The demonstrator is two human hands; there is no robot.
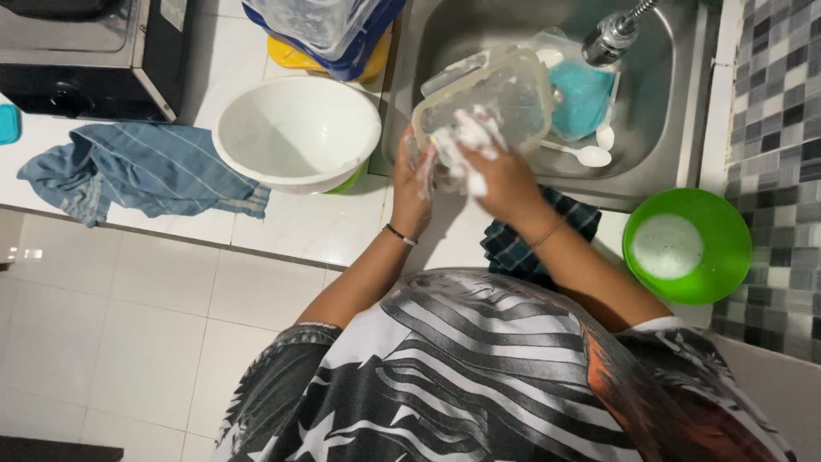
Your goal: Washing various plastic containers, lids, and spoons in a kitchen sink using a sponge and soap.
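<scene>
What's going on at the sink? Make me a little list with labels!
left hand: left hand holds the clear plastic container by its edge
right hand: right hand presses a soapy sponge on the container
sink: steel sink with a white spoon and teal lid
counter: white bowl, blue towel, green bowl with foam
</scene>
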